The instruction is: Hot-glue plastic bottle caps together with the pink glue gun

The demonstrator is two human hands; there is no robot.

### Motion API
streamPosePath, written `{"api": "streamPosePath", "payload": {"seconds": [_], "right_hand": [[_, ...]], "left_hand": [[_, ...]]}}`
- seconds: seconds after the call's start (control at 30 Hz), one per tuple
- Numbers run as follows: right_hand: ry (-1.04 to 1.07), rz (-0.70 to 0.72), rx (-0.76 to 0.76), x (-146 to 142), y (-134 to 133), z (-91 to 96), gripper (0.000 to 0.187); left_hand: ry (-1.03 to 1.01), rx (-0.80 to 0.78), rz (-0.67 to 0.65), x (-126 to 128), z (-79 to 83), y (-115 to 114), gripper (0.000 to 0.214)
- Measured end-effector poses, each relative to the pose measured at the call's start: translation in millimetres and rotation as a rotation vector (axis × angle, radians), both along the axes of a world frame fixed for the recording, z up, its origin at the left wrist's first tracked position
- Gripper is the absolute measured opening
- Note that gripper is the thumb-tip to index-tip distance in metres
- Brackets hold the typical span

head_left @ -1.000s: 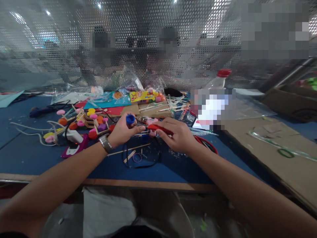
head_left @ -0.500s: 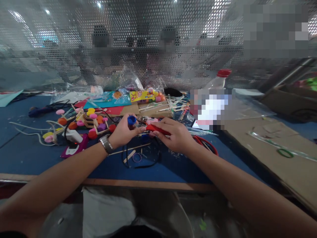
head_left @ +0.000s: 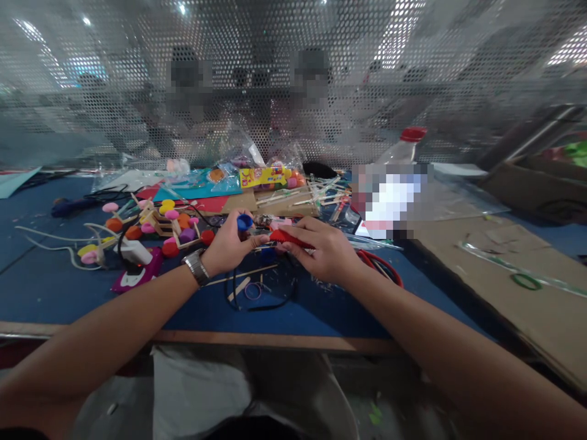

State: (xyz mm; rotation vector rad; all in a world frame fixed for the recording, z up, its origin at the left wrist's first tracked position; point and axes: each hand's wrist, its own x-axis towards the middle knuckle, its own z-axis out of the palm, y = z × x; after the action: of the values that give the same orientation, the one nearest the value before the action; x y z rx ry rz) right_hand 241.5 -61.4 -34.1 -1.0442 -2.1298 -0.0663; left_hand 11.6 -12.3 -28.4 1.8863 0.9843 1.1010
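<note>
My left hand (head_left: 227, 247), with a watch on its wrist, is closed round a small blue bottle cap (head_left: 244, 222) held up above the blue table top (head_left: 59, 287). My right hand (head_left: 323, 250) grips a red-handled tool (head_left: 288, 238) whose tip points left toward the cap. The two hands almost touch over the middle of the table. Under them lie a black loop of cable (head_left: 263, 293), a wooden stick (head_left: 238, 276) and a small ring.
A stick-and-cap model (head_left: 158, 226) and a white plug with cables (head_left: 132, 252) lie at left. Packets, sticks and coloured paper (head_left: 270, 183) sit behind. A plastic bottle (head_left: 394, 183) and cardboard sheets (head_left: 527, 287) lie at right. A perforated screen (head_left: 293, 79) stands behind, with people beyond.
The hands have drawn slightly closer together, the red tool's tip nearer the blue cap. The cap has tilted a little in my left fingers.
</note>
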Motion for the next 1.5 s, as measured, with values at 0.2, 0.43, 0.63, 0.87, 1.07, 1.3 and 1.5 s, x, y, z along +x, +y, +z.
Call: {"api": "streamPosePath", "payload": {"seconds": [0.2, 0.43, 0.63, 0.87, 1.07, 1.3, 1.5], "right_hand": [[-0.025, -0.011, 0.007, 0, 1, -0.9, 0.035], [-0.058, -0.028, 0.043, 1, 2, -2.5, 0.035], [-0.050, -0.021, 0.045, 1, 3, -2.2, 0.036], [-0.037, -0.031, 0.041, 1, 6, -5.7, 0.035], [-0.024, -0.039, 0.054, 2, 6, -5.6, 0.037], [-0.016, -0.019, 0.044, 0, 4, -2.6, 0.035], [0.006, 0.005, 0.008, -2, 3, -1.7, 0.032]], "left_hand": [[0.068, 0.058, -0.002, -2, -2.2, 2, 0.054], [0.208, 0.234, 0.018, -3, -0.5, 2, 0.051], [0.222, 0.244, 0.052, -2, -0.5, 2, 0.053], [0.338, 0.255, 0.073, -5, 6.9, 0, 0.052], [0.377, 0.314, 0.034, -6, 9.4, 0, 0.052], [0.277, 0.158, 0.043, -4, 1.6, 1, 0.065], [0.176, 0.193, 0.033, -1, -1.3, 1, 0.062]]}}
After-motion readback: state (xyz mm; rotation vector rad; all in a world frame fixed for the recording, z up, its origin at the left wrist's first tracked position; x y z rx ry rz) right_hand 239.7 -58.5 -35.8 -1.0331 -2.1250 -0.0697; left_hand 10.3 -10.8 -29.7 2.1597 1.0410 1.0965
